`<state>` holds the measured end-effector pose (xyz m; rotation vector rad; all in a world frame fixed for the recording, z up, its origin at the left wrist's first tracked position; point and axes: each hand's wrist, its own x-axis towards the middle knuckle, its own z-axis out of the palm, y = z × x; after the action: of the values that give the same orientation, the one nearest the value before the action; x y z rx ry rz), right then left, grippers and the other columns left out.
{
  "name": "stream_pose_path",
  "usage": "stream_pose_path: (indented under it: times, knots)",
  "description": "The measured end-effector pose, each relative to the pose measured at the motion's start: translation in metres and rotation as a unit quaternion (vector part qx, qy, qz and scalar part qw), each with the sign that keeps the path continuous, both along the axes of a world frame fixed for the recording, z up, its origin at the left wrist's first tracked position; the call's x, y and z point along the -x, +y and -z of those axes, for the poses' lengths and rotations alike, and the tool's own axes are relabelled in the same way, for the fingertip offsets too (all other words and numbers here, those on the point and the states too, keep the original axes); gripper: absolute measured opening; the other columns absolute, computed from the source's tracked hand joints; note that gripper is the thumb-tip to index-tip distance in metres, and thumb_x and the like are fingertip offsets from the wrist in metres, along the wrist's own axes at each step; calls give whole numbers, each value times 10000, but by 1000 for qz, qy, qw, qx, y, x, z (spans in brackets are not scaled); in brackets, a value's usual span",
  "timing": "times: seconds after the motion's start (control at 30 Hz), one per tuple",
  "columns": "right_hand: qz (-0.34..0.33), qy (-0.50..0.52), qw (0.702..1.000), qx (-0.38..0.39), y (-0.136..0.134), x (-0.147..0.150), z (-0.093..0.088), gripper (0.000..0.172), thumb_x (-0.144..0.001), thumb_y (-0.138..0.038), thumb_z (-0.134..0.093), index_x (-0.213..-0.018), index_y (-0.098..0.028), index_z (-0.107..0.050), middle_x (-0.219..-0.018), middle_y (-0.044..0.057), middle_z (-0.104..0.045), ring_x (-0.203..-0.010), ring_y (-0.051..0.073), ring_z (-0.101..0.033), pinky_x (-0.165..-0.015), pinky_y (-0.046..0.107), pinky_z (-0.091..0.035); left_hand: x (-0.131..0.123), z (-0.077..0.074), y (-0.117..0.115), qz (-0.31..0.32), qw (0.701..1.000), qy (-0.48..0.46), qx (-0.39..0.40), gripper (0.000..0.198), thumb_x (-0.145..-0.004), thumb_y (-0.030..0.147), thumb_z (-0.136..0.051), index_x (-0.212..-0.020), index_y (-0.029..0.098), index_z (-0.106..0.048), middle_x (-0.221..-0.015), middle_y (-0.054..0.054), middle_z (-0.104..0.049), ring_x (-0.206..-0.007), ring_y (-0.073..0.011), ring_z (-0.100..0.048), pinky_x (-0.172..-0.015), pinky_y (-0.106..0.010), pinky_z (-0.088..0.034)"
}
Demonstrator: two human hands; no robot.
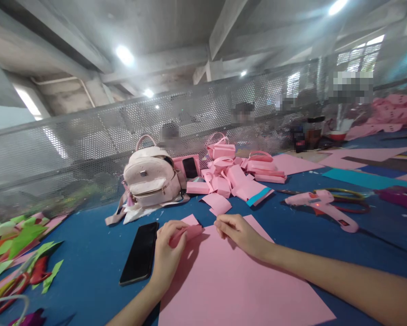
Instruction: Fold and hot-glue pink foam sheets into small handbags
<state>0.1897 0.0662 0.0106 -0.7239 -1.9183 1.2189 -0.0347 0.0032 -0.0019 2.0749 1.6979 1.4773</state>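
Note:
A folded piece of pink paper (192,232) is gripped by my left hand (171,246), its fingers curled around one end. My right hand (235,231) is closed with the fingertips pinched together, a short way to the right of that piece. What the right fingers hold, if anything, is hidden. Beneath both hands lies a large pink sheet (237,285), flat on the blue table (98,271). Just left of my left hand rests a black phone (139,253). A curved pink paper scrap (217,204) lies beyond the hands.
Behind stand a white backpack (152,176) and a pile of pink paper pieces (224,176). On the right lie a pink glue gun (326,206) with a cord and scissors (355,199). Green scraps (26,237) and red-handled scissors (15,290) are at left. A perforated metal screen (98,131) backs the table.

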Motion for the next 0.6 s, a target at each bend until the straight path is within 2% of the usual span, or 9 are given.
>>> stream_pose_path:
  times: [0.1, 0.2, 0.3, 0.47, 0.6]
  knots:
    - [-37, -5, 999, 10, -3, 2, 1, 312, -961, -426, -494, -803, -176, -595, -717, -12, -547, -573, 98, -530, -491, 192, -427, 3, 0, 3, -9, 999, -34, 8, 142, -883, 220, -553, -959, 244, -671, -1014, -32, -706, -981, -232, -628, -910, -403, -454]
    - [-91, 1, 996, 21, -7, 7, 2, 162, -913, -260, -521, -881, -173, -653, -815, 19, -624, -721, 135, -614, -629, 237, -522, 6, 1, 7, -20, 998, -68, 1, 193, -875, 224, -546, -1043, 230, -641, -1078, -52, -678, -988, -227, -626, -913, -395, -477]
    - [-122, 6, 992, 45, -13, 16, 1, 154, -860, -181, -527, -822, -162, -675, -842, 35, -666, -767, 155, -655, -718, 288, -569, 10, 4, 11, -32, 994, -103, -15, 231, -864, 233, -555, -1089, 217, -606, -1106, -61, -649, -1019, -222, -616, -924, -383, -490]
    - [-128, 7, 986, 108, -21, 35, -2, 63, -837, -190, -599, -859, -171, -655, -817, 35, -710, -793, 178, -696, -760, 309, -573, 15, 9, 12, -43, 990, -134, -14, 235, -854, 225, -577, -1088, 215, -588, -1123, -67, -642, -1094, -233, -602, -969, -403, -480]
    - [-149, -22, 985, 83, -17, 54, -2, 73, -823, -166, -608, -827, -169, -681, -812, 30, -713, -780, 162, -671, -724, 253, -528, 16, 8, 9, -45, 989, -142, 3, 239, -850, 207, -574, -1088, 225, -592, -1135, -58, -641, -1107, -233, -595, -978, -400, -463]
